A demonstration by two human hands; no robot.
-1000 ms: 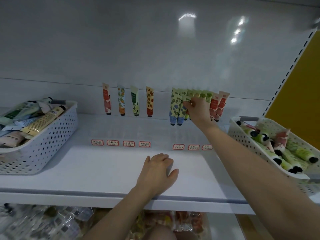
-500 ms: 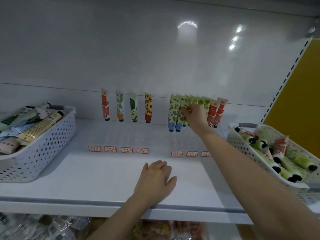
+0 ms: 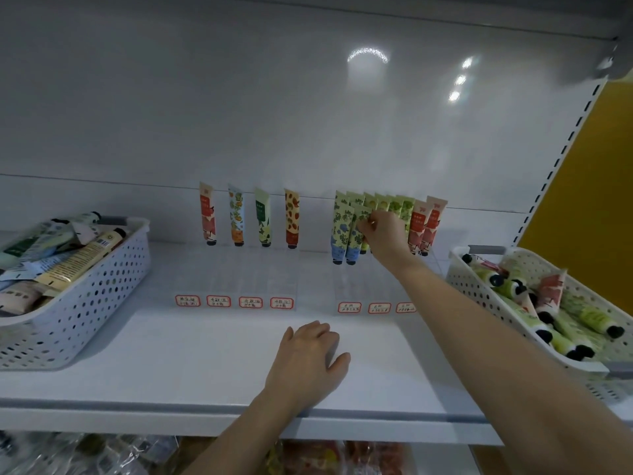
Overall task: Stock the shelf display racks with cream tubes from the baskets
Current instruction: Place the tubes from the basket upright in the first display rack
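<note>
Now the left hand [image 3: 308, 359] rests open on the white shelf [image 3: 171, 358], the right hand [image 3: 387, 236] pinching a floral tube [image 3: 353, 246].

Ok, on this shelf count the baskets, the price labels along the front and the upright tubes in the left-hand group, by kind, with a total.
White perforated plastic baskets: 2
Red-bordered white price labels: 7
Upright patterned cream tubes, left-hand group: 4
Total: 13

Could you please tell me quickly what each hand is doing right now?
Left hand: open, resting flat on the shelf.
Right hand: pinching a floral tube.
</note>
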